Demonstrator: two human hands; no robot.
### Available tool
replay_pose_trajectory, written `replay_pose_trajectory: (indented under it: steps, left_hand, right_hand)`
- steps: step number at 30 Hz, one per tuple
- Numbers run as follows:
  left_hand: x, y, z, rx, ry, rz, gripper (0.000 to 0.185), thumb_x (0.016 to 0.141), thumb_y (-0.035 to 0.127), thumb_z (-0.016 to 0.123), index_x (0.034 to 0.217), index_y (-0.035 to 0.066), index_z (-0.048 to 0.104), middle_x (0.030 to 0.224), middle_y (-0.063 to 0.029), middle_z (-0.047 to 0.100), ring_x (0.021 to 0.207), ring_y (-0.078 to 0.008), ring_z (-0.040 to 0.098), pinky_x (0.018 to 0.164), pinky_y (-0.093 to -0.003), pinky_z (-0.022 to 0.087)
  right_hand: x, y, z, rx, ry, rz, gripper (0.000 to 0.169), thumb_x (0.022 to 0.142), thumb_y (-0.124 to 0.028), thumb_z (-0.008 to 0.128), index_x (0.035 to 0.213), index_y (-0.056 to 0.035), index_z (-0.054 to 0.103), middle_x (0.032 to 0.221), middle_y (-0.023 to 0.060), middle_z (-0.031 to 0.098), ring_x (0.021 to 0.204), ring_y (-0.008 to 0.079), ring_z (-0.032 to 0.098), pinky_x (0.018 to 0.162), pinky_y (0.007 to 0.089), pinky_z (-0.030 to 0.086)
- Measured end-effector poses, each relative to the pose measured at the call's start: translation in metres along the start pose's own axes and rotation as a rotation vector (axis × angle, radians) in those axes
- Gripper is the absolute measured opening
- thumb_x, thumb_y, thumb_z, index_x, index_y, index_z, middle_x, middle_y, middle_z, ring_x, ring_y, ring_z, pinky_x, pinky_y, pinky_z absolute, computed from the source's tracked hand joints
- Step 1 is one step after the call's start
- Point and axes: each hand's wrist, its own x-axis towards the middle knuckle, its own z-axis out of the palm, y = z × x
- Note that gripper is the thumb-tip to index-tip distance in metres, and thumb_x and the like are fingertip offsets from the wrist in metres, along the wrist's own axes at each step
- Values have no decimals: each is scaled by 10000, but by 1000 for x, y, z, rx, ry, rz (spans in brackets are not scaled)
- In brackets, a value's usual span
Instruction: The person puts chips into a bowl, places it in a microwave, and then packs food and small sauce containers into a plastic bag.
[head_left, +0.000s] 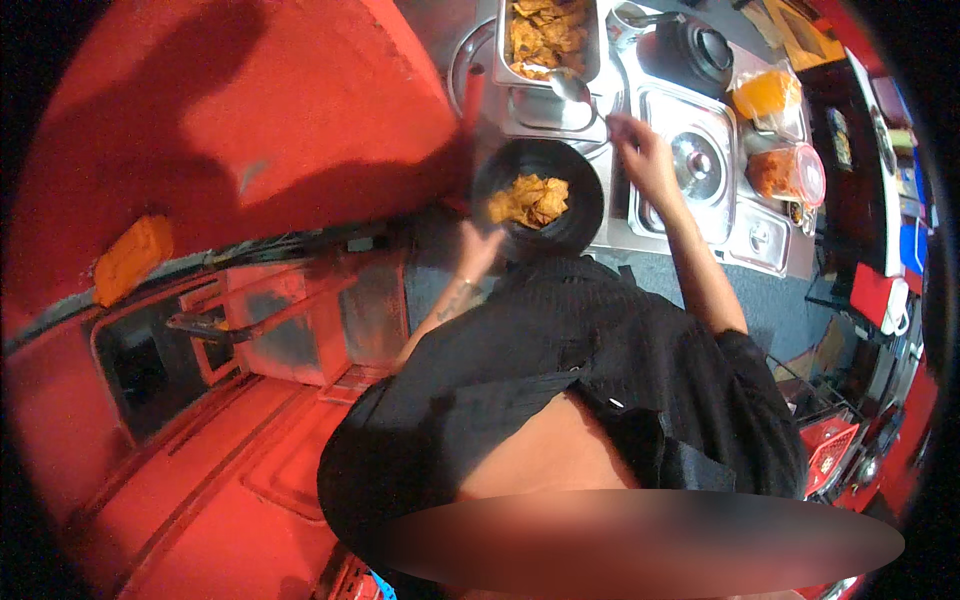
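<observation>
My right hand (637, 150) grips the handle of a metal spoon (572, 88). The spoon's bowl is at the near edge of a deep steel pan (502, 69), over the golden-brown fried chips (547, 34) inside it. Below that pan, close to my body, is a black round bowl (583, 206) with a small heap of similar chips (531, 201) in it. My left hand (480, 247) holds the bowl by its near left rim. Its fingers are blurred and partly hidden there.
Lidded steel pans (645, 210) fill the counter's right side. Beyond them stand a black lidded pot (686, 52), a bag of orange food (766, 94) and a clear tub of reddish food (784, 174). A red wall panel (315, 97) bounds the left.
</observation>
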Motion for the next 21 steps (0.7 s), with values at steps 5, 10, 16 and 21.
replay_pose_trajectory:
  steps: [5,10,16,21]
  left_hand:
    - [9,30,-11,-108,-378,-250,322,756,221,598,961,-26,575,837,-125,623,745,-216,584,668,-343,442]
    - [2,38,-16,-340,-431,-350,181,786,179,549,863,18,581,709,-38,578,563,-138,525,480,-286,394]
    - [-6,45,-13,-639,-433,-353,177,770,196,554,818,31,593,661,-4,537,546,-112,500,445,-270,388]
    - [-16,59,-21,-865,-433,-388,233,753,48,562,962,-39,507,953,-104,578,844,-204,563,736,-336,442]
  right_hand:
    - [90,-36,-3,-407,19,-76,273,741,-186,561,957,-22,591,789,221,598,800,342,592,685,387,460]
    - [142,-16,36,-416,-125,-4,297,715,-251,592,860,7,596,827,221,598,818,358,577,711,415,452]
    - [122,3,46,-363,105,-370,388,688,-121,595,1049,-12,507,924,205,574,899,359,540,746,416,444]
    - [53,45,-41,-528,450,-239,404,741,-148,582,1125,-53,494,1101,206,474,1022,352,457,875,374,380]
